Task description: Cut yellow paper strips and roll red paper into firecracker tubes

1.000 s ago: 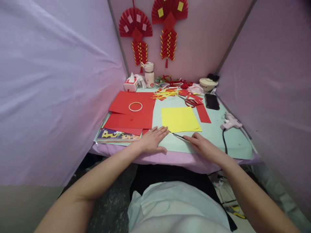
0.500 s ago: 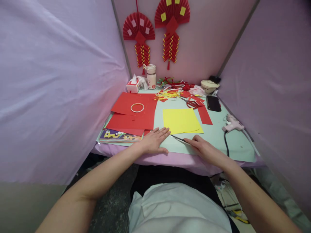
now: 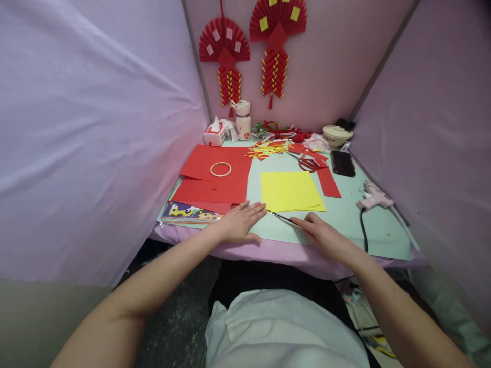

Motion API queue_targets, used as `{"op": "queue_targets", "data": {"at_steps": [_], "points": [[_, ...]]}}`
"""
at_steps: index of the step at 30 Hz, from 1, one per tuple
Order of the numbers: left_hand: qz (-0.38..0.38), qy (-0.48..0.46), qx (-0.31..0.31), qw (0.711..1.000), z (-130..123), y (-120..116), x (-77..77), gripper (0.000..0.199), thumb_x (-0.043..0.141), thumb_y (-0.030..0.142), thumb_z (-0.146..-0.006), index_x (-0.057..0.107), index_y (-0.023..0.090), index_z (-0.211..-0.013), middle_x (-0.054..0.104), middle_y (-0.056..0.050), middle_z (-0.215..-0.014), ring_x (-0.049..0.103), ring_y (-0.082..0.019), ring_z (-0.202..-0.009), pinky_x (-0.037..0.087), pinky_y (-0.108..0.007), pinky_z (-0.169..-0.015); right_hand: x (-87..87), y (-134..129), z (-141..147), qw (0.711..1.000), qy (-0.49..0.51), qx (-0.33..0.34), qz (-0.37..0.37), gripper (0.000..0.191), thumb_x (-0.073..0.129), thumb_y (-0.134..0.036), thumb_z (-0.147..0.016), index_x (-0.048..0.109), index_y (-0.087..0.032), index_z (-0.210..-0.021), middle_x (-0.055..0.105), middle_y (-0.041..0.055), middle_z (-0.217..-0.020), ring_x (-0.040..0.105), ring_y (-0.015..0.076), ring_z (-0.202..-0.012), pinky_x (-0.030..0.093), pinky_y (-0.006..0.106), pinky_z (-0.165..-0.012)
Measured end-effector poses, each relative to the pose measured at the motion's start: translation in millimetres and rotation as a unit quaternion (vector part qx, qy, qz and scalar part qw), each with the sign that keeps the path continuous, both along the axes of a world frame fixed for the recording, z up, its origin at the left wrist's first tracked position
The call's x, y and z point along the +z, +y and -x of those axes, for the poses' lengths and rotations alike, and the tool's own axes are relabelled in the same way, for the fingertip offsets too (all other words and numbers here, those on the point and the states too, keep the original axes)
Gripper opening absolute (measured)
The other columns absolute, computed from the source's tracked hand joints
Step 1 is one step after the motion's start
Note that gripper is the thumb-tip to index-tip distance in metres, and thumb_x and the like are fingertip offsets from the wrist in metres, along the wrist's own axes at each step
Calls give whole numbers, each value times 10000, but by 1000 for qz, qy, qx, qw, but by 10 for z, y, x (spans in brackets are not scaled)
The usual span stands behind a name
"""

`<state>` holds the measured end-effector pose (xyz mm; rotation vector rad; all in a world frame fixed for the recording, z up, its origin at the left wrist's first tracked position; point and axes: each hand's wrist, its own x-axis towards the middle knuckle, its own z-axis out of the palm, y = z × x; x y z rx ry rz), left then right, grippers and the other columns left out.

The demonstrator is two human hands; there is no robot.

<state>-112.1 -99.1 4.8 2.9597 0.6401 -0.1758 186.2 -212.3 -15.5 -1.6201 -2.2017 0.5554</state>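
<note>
The purple cloth-covered table point(image 3: 184, 234) has a big, pale green flat sheet point(image 3: 383, 230) on it. On the sheet lie square, bright yellow paper point(image 3: 289, 190), a long red paper strip point(image 3: 329, 183), a flat black phone point(image 3: 343, 163) and a pale pink plastic glue gun point(image 3: 375, 197). At the back stand a little red-and-white card tissue box point(image 3: 215, 137), a round white bottle point(image 3: 243, 124) and a round cream bowl with a lid point(image 3: 337, 137).

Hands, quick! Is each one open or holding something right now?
Left hand: open, palm down.
Right hand: closed, holding a slim dark tool; its kind is unclear.
</note>
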Motion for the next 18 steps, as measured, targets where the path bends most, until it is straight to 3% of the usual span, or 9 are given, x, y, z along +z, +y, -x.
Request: {"op": "queue_targets", "data": {"at_steps": [18], "points": [[-3,-18,-2,1000,-13,-23,-5,962,455,731,-893,166,144,-1598,160,-143,-1652,128,-263,-1540,34,-412,-1231,138,-26,122,1000,-9,18,12,456,382,-278,-981,562,-305,-1400,553,63,-939,535,198,-779,459,327,-771]]}}
